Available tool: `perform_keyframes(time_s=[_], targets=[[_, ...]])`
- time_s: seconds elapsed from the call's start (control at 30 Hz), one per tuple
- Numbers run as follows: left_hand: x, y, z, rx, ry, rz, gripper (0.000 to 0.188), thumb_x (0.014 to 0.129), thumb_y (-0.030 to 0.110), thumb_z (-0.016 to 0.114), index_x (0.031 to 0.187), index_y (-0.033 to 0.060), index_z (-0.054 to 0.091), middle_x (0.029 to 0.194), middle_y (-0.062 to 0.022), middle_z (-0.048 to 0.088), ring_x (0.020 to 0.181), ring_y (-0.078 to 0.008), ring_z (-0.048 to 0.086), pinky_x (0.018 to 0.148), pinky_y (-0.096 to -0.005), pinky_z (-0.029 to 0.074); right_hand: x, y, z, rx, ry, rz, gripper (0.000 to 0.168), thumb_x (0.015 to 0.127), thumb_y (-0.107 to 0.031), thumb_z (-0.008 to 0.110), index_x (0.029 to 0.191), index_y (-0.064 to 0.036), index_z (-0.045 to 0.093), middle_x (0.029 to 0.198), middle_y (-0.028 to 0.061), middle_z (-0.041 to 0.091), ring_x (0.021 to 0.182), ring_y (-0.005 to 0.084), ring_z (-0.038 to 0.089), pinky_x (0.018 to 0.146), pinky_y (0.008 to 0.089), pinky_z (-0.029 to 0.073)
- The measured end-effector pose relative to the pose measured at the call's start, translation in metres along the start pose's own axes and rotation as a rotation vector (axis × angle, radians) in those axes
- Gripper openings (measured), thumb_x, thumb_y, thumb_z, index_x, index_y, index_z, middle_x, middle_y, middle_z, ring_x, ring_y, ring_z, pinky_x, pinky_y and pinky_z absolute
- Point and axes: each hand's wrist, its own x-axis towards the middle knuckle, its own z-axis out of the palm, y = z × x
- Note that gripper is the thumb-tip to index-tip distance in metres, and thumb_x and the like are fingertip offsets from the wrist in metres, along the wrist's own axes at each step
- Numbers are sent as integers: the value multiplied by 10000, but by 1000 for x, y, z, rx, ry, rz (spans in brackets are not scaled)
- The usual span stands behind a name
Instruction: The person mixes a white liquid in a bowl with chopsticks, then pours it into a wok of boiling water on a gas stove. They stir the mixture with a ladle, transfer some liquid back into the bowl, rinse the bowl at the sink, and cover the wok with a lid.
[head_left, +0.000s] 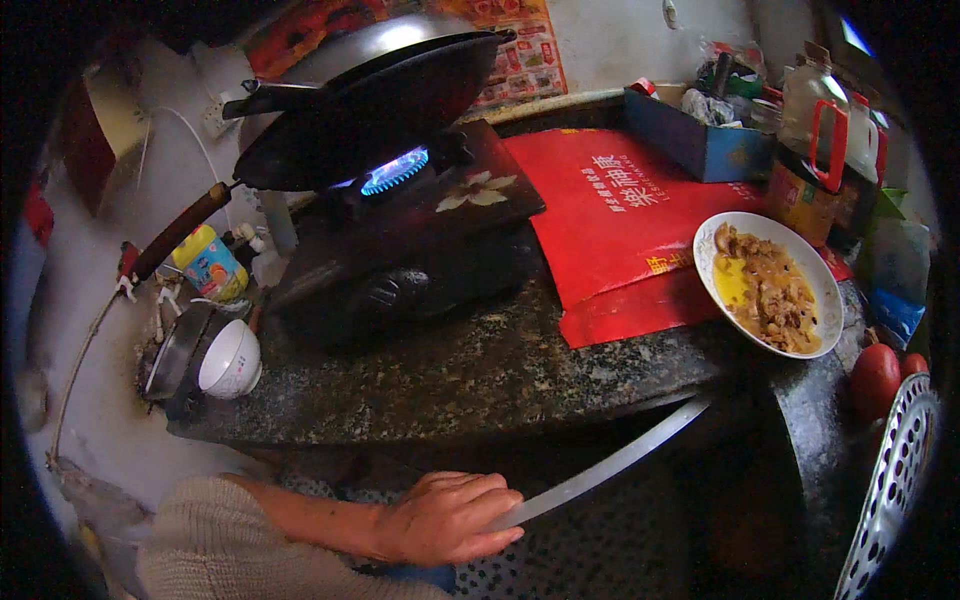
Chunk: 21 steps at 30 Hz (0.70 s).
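Note:
My left hand (454, 517) reaches in from the lower left and has its fingers closed around one end of a long pale strip (615, 461). This strip looks like the top edge of a cabinet door standing out from below the counter. Its far end meets the counter's front edge. My right hand is out of view. Ahead, a dark wok (367, 112) with a wooden handle (180, 229) and a metal lid (405, 37) sits over a lit blue flame (396, 171) on a gas stove (480, 180). A white dish (705, 270) of cooked meat (772, 300) in yellow oil stands at the right.
A red paper bag (645, 240) bearing writing lies on the speckled stone counter (450, 382). Behind are a blue box (697, 142) of oddments and a jug (814, 112). Reddish round vegetables (875, 379) and perforated metal (892, 480) are right; a white bowl (229, 360) is left.

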Motion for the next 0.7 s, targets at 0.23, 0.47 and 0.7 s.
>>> perform_keyframes(time_s=[0.23, 0.47, 0.7], targets=[[0, -4, -1, -5, 1, 11, 293, 825, 221, 685, 973, -3, 568, 836, -114, 557, 717, -277, 610, 608, -359, 507, 3, -1, 5, -8, -23, 2, 257, 888, -248, 606, 1038, -43, 650, 848, 163, 674, 732, 293, 653, 660, 376, 508], [1, -6, -3, 5, -7, 21, 293, 828, 223, 684, 982, 2, 568, 829, -118, 545, 718, -274, 604, 603, -361, 502, 4, -5, 10, -14, -39, 6, 254, 889, -249, 606, 1032, -44, 652, 845, 165, 673, 733, 295, 655, 662, 376, 508], [0, -12, -3, -7, 11, 32, 297, 835, 223, 679, 992, -5, 569, 836, -122, 549, 717, -279, 602, 601, -366, 498, 5, -7, 17, -16, -52, 6, 250, 890, -249, 607, 1026, -44, 653, 842, 168, 673, 734, 297, 656, 664, 376, 509]])
